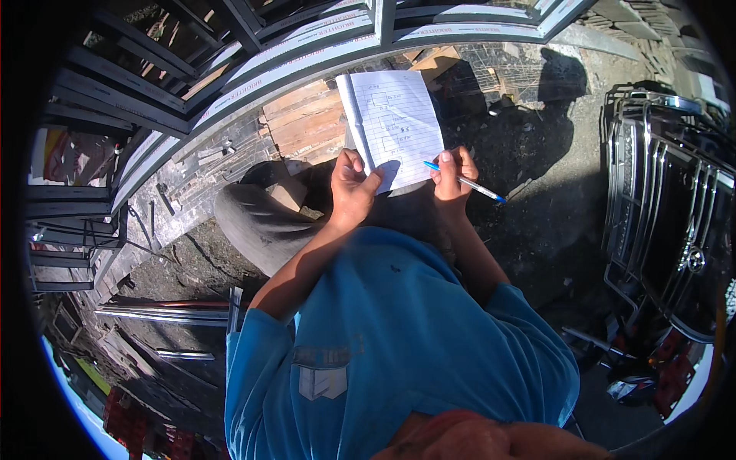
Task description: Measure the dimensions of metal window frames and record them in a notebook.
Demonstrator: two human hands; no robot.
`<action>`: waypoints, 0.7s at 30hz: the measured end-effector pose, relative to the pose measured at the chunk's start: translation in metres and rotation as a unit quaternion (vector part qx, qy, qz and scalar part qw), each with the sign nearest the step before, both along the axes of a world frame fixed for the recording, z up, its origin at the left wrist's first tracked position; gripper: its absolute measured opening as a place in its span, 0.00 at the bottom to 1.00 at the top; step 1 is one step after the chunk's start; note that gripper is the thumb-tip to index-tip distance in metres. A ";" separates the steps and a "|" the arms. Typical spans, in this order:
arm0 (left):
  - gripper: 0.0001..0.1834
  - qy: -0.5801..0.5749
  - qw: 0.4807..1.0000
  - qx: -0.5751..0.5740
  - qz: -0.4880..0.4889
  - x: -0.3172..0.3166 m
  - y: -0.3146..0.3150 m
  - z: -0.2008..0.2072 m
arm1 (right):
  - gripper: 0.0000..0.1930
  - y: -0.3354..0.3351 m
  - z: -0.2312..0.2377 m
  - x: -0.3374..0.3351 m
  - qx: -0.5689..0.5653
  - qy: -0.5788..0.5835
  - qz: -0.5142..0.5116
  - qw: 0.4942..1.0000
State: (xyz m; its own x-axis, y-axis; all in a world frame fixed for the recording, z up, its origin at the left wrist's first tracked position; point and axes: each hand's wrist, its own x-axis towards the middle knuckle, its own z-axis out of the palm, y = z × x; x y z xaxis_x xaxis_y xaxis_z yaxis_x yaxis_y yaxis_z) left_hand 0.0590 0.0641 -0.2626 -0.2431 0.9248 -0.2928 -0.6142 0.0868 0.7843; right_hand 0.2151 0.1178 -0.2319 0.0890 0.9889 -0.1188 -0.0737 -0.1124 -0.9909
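Note:
A lined notebook (pixel 414 115) lies open in front of me, its page carrying small hand-drawn boxes and handwriting. My left hand (pixel 353 188) is closed on the notebook's lower left edge, thumb toward the page. Between the fingers of my right hand (pixel 451 178) is a ballpoint pen (pixel 481 188) with a clear barrel and blue ends. One blue end rests over or near the page's lower right; the other points away to the right. Whether the pen touches the paper, I cannot tell. The shadow of a hand falls on the bottom of the page.
Metal frames (pixel 307 47) with printed film strips span the far side and the left. Wooden boards (pixel 305 123) lie beyond my bent knee (pixel 249 222). At the right stands a vehicle's chrome grille (pixel 659 199). Metal bars (pixel 172 316) lie on the ground at the left.

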 end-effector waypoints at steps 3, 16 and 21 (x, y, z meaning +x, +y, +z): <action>0.20 -0.015 1.000 -0.001 -0.004 0.001 0.000 0.000 | 0.14 0.004 0.004 0.006 0.059 -0.104 0.059 0.991; 0.19 0.003 1.000 0.006 -0.006 0.001 0.001 0.003 | 0.17 0.036 -0.006 -0.025 0.126 -0.130 0.121 0.976; 0.20 -0.011 1.000 -0.001 -0.009 0.002 0.002 0.004 | 0.19 0.038 -0.020 -0.030 0.121 -0.127 0.130 0.976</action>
